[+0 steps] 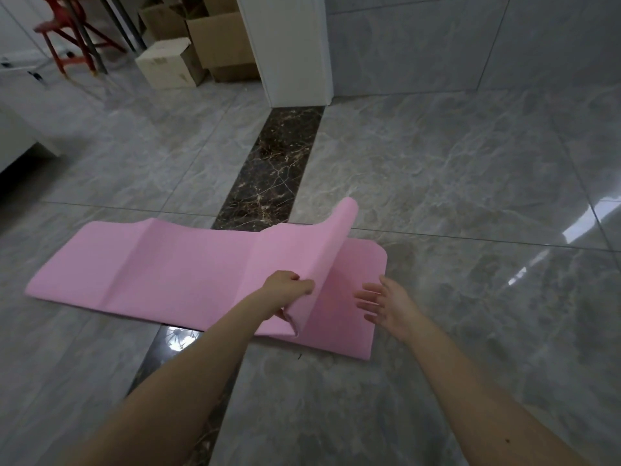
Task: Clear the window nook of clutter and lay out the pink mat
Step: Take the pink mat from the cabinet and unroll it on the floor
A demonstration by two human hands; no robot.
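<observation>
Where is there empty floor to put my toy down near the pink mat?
Bare grey tile lies right of the pink mat and behind it, up to the white pillar. The dark marble strip is bare too. It is crowded far left, by the cardboard boxes and red stool. The left hand grips the mat's fold.

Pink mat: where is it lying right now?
In the head view the pink mat lies low and centre-left on the grey tile floor, across the dark marble strip, its right fold lifted by the left hand.
</observation>
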